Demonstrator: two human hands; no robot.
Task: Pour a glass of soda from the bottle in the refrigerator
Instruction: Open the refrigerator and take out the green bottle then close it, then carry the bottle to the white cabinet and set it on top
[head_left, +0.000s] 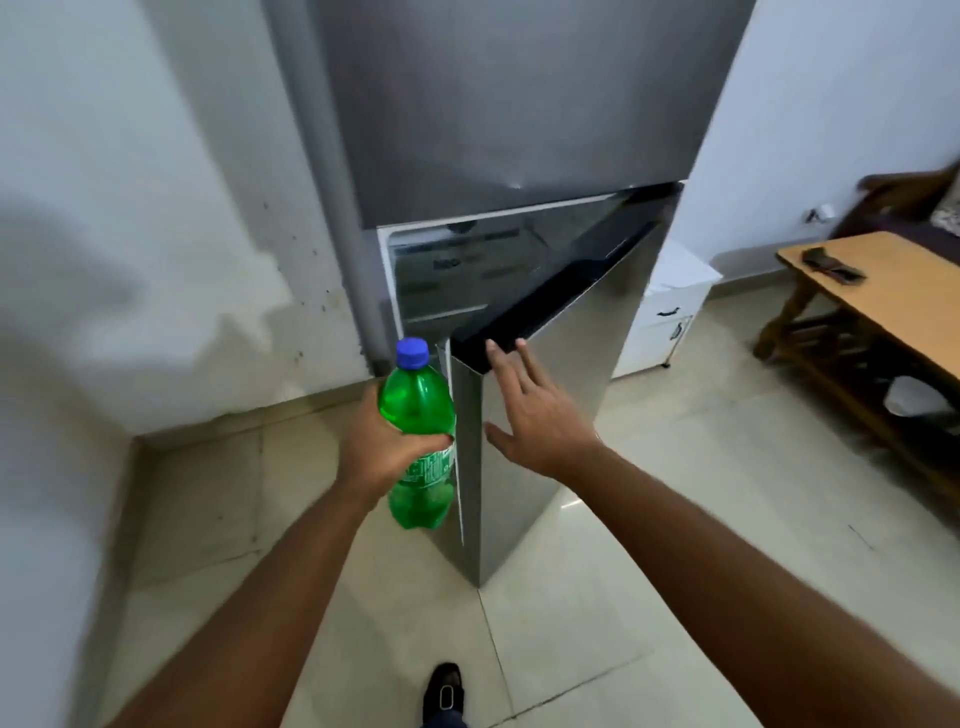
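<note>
The green plastic soda bottle with a blue cap (415, 410) stands upright in the left hand (382, 441), whose grip wraps its middle. The right hand (530, 410), fingers spread, rests flat on the half-open lower door (545, 415) of the steel refrigerator (519, 104).

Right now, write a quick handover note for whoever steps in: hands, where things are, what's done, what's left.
Left hand: wrapped around the green soda bottle, held upright, blue cap still on.
Right hand: open, flat against the outer face of the lower refrigerator door, fingertips at its top edge.
Door is partly open; upper door looks shut.
Done: bottle is out of the refrigerator.
Left: shut the door, find a glass (none in view), uncap, pour. A wooden table stands to the right.
</note>
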